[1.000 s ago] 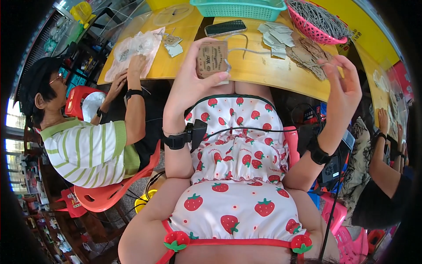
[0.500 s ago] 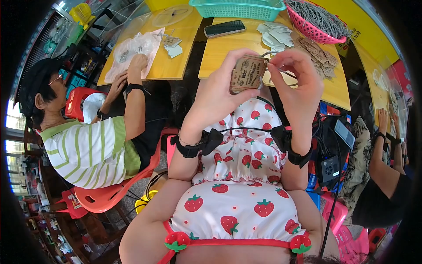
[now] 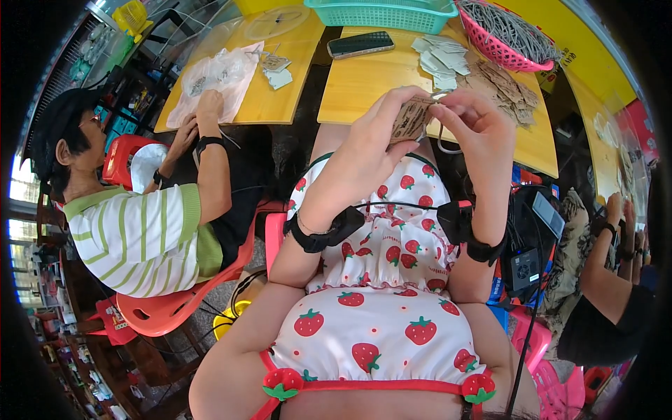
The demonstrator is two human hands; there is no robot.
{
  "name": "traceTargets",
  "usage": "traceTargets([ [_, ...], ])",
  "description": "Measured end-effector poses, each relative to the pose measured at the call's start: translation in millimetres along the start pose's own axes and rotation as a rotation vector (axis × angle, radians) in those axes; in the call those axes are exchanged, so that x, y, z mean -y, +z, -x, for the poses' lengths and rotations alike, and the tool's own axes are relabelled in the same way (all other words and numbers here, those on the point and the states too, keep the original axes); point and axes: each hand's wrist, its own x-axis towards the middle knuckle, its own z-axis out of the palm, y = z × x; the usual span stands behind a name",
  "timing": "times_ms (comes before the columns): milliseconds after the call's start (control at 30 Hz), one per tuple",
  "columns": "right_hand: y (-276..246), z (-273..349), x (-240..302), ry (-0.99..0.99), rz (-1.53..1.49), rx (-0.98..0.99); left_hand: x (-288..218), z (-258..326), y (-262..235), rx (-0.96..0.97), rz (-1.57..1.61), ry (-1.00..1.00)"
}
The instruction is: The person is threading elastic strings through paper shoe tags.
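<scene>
A brown cardboard tag [image 3: 411, 120] with dark print is gripped between the thumb and fingers of my left hand [image 3: 369, 140], tilted above my lap near the table's front edge. My right hand [image 3: 481, 129] is closed in a pinch at the tag's upper right corner. A thin grey cord [image 3: 449, 150] loops out below those fingertips. The fingers partly hide where cord and tag meet, so I cannot tell whether the cord passes through the tag.
On the yellow table [image 3: 371, 87] are a phone [image 3: 360, 45], pale tags [image 3: 441, 59], brown tags [image 3: 504, 91], a turquoise basket [image 3: 381, 15] and a pink basket of grey cords [image 3: 507, 38]. A co-worker [image 3: 140, 231] sits at left; another person's arms [image 3: 609, 273] show at right.
My left hand has turned the tag, so its face now shows at a steeper angle. Both hands have come slightly closer together. The left co-worker's hands have shifted, and a thin strand shows beneath them.
</scene>
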Motion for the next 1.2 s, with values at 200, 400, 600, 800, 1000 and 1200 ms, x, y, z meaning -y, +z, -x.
traceTargets([
  [200, -7, -1, 2, 0.086, -0.06, 0.146, 4, 0, 1, 0.024, -0.03, -0.021],
  [400, -12, -5, -4, 0.177, -0.209, 0.186, 8, 1, -4, 0.084, -0.005, -0.051],
  [600, -52, -17, -15, -0.205, -0.668, -0.465, 28, 7, -40, 0.382, 0.022, -0.254],
  [800, -33, -9, 8, -0.311, -0.022, -0.671, 30, 8, -43, 0.461, 0.152, -0.353],
  [1000, -5, -7, 7, -0.56, 0.385, 0.001, 26, 9, -43, 0.362, 0.259, -0.399],
  [1200, 9, 4, 5, -0.282, 0.225, 0.358, 27, 10, -49, 0.362, 0.281, -0.311],
])
